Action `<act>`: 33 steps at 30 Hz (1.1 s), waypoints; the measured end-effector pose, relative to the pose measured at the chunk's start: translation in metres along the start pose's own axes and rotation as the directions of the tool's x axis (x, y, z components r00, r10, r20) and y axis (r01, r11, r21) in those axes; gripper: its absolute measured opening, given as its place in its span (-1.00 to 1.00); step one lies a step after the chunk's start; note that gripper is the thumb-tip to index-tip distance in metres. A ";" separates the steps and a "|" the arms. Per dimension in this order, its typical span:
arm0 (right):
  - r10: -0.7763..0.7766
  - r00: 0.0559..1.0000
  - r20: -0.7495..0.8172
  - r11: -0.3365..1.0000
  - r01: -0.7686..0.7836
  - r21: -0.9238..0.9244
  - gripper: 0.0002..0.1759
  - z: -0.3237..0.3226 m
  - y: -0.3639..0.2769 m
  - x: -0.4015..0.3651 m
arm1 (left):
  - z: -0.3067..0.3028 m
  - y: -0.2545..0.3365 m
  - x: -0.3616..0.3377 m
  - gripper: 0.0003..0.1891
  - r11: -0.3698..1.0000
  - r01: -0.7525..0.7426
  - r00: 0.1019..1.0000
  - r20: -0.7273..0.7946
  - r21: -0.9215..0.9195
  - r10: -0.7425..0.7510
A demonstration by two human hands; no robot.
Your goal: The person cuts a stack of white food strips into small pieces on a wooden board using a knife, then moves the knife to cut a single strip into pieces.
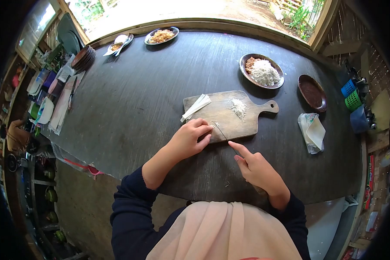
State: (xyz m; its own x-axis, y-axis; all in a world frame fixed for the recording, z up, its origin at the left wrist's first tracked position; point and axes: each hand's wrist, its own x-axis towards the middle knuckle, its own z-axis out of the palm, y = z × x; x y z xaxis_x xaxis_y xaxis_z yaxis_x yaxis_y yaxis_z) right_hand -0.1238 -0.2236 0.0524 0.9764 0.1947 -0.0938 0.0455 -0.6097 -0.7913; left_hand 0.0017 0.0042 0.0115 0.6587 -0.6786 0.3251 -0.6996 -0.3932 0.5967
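Note:
A wooden cutting board (251, 116) lies on the dark table (134, 95). My left hand (190, 138) rests curled at the board's near edge, fingertips pinning thin white strips. My right hand (255, 167) grips a knife (221, 131), index finger stretched along it; the thin blade points up onto the board beside my left fingers. A small heap of white shreds (238, 107) sits in the board's middle. Pale uncut strips (196, 107) lie across its left corner.
A brown bowl of white shreds and brown crumbs (261, 70) stands beyond the board, a brown dish (312, 92) to its right. A folded bag (312, 132) lies right. Two plates (161, 35) sit far back. Stacked plates and clutter fill the left end.

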 end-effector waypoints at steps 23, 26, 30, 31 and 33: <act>0.036 0.997 0.062 0.996 -0.041 0.075 -0.53 -0.006 0.005 0.008 | 0.003 -0.004 -0.002 -0.56 0.998 -0.025 1.000 0.008 0.052 0.025; 0.052 0.996 0.066 0.995 -0.057 0.078 -0.53 -0.006 0.006 0.008 | 0.003 -0.004 -0.001 -0.56 0.999 -0.005 1.000 0.012 0.038 0.005; 0.065 0.995 0.072 0.994 -0.071 0.082 -0.53 -0.006 0.007 0.009 | 0.003 -0.004 -0.001 -0.56 0.999 -0.006 1.000 0.010 0.033 0.006; 0.065 0.995 0.072 0.994 -0.071 0.082 -0.53 -0.005 0.009 0.009 | 0.003 -0.004 -0.001 -0.57 0.999 -0.010 1.000 0.009 0.032 0.009; 0.011 0.997 0.072 0.999 -0.013 0.029 -0.52 -0.004 0.014 0.009 | 0.003 -0.004 -0.001 -0.57 0.999 -0.015 1.000 0.009 0.037 0.014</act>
State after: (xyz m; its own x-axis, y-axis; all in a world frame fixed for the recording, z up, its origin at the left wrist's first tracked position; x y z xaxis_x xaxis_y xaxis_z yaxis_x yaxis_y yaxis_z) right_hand -0.1137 -0.2330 0.0432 0.9590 0.2432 -0.1455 0.0270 -0.5895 -0.8073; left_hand 0.0028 0.0051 0.0066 0.6460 -0.6899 0.3267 -0.7189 -0.4058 0.5644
